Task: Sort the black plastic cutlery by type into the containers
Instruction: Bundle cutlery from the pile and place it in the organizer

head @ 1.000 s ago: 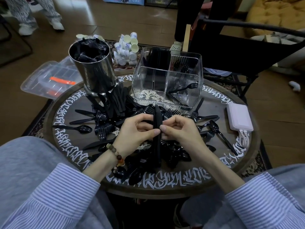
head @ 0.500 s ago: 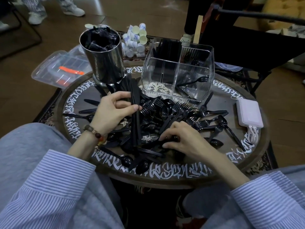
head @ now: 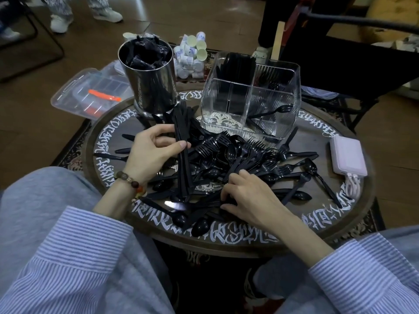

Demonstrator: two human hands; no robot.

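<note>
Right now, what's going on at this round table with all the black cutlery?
A person is sorting it. The left hand grips a bundle of knives upright over the pile of forks and spoons, while the right hand digs into that pile. The clear divided container holds some pieces already; the metal canister stands beside it.

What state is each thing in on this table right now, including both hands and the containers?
left hand: grips a bundle of knives
right hand: fingers down in the cutlery pile, grip unclear
clear container: upright, partly filled, one spoon in the front right section
metal canister: upright, full of black items
power bank: flat, cable attached
</note>
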